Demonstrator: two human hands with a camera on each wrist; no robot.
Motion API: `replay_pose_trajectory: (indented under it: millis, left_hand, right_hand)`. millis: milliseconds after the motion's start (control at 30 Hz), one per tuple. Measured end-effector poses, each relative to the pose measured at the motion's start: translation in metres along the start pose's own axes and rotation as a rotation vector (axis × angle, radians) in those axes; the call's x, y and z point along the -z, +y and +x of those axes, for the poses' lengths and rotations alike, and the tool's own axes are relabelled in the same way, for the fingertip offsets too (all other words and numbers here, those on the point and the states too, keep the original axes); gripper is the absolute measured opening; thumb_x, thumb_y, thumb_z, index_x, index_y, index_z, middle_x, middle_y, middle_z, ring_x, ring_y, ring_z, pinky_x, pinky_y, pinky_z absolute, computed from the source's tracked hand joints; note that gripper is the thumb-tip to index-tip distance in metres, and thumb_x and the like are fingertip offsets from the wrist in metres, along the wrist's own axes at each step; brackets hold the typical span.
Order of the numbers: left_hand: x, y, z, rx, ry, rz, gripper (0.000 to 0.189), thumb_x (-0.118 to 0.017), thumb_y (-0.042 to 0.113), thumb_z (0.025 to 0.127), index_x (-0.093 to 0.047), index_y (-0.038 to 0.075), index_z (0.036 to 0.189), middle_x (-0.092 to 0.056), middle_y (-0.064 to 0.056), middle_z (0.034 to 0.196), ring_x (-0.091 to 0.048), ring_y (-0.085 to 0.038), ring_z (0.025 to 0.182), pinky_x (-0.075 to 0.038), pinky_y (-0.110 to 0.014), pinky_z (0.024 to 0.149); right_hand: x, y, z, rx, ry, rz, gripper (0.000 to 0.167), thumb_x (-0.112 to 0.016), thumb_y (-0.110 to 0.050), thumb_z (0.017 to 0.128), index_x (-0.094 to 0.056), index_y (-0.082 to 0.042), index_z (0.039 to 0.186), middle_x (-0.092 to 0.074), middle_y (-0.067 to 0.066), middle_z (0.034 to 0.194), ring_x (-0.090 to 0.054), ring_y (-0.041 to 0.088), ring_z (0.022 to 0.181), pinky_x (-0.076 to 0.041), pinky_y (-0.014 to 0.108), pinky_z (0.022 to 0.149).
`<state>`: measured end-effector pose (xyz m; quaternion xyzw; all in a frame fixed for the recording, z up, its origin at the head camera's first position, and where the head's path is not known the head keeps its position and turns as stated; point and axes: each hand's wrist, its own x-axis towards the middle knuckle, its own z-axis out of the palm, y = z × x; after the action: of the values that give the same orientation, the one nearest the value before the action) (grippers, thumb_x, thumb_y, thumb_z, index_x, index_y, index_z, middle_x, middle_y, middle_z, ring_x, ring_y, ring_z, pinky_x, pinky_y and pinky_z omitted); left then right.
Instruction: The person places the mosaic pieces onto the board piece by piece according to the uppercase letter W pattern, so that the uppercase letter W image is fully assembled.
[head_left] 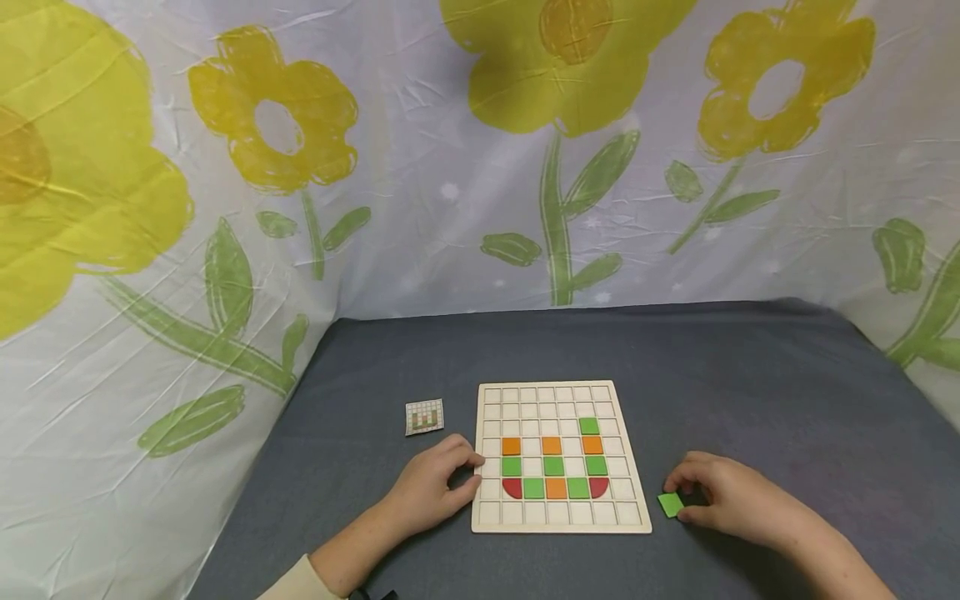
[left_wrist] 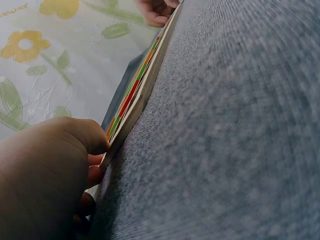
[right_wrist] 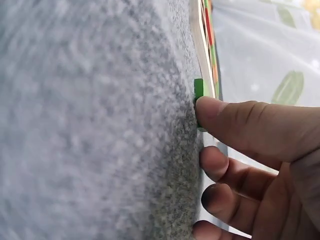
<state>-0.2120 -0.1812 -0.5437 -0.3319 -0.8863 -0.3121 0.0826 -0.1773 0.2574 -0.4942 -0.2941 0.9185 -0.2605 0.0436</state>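
A pale wooden grid board (head_left: 562,517) lies flat on the dark cloth. Its cells hold several green square tiles (head_left: 552,467), orange square tiles (head_left: 556,488) and two red rounded-corner tiles (head_left: 512,488). My left hand (head_left: 435,479) holds the board's left edge with thumb and fingers curled against it. To the right of the board, my right hand (head_left: 731,496) pinches a loose green square tile (head_left: 670,504) between thumb and forefinger, close above or on the cloth. In the right wrist view the thumb covers part of that green tile (right_wrist: 199,87).
A small pattern card (head_left: 424,417) showing a coloured grid lies left of the board, beyond the left hand. Dark grey cloth (head_left: 375,358) covers the table. Behind and at the sides hangs a white curtain (head_left: 420,167) with yellow flowers.
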Motion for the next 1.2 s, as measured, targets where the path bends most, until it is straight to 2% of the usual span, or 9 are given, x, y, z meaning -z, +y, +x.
replay_pose_trajectory:
  millis: [233,500,733,933,1200]
  left_hand:
    - [0.0,0.0,0.0,-0.007,0.011,0.006,0.017,-0.077,0.014,0.091,-0.073,0.017,0.107,-0.06,0.011,0.102,-0.058,-0.002,0.086,-0.052,-0.026,0.077]
    - [0.0,0.001,0.001,0.0,0.01,0.005,0.017,-0.077,0.014,0.091,-0.073,0.018,0.107,-0.06,0.011,0.102,-0.057,-0.002,0.086,-0.052,-0.027,0.077]
    - [0.0,0.001,0.0,0.007,0.002,0.006,0.016,-0.077,0.015,0.091,-0.073,0.018,0.106,-0.06,0.011,0.102,-0.057,-0.002,0.087,-0.052,-0.027,0.078]
    - [0.0,0.001,0.0,0.012,0.0,0.008,0.017,-0.077,0.015,0.091,-0.073,0.018,0.107,-0.059,0.012,0.102,-0.057,-0.002,0.086,-0.052,-0.027,0.077]
    - [0.0,0.001,0.0,0.013,-0.007,0.005,0.017,-0.077,0.016,0.091,-0.073,0.019,0.108,-0.059,0.012,0.103,-0.057,-0.002,0.086,-0.052,-0.026,0.077]
  right_hand:
    - [0.0,0.006,0.0,0.025,0.016,-0.029,0.033,-0.091,-0.013,0.071,-0.068,-0.022,0.094,-0.052,-0.018,0.087,-0.049,0.001,0.077,-0.043,0.026,0.064]
    - [0.003,0.005,0.0,-0.023,0.02,-0.002,0.028,-0.089,-0.015,0.074,-0.068,-0.02,0.092,-0.053,-0.017,0.084,-0.05,0.001,0.075,-0.043,0.026,0.064]
    - [0.017,0.0,-0.001,-0.107,0.021,0.059,0.027,-0.085,-0.011,0.077,-0.068,-0.019,0.097,-0.056,-0.013,0.083,-0.048,0.001,0.069,-0.042,0.025,0.06]
    - [0.029,-0.006,0.01,-0.145,-0.018,0.114,0.026,-0.081,-0.009,0.08,-0.067,-0.015,0.101,-0.057,-0.011,0.081,-0.043,0.001,0.059,-0.039,0.025,0.054]
    - [0.034,-0.016,0.03,-0.152,-0.038,0.166,0.022,-0.078,-0.006,0.084,-0.066,-0.012,0.101,-0.057,-0.008,0.08,-0.048,0.004,0.065,-0.042,0.026,0.058]
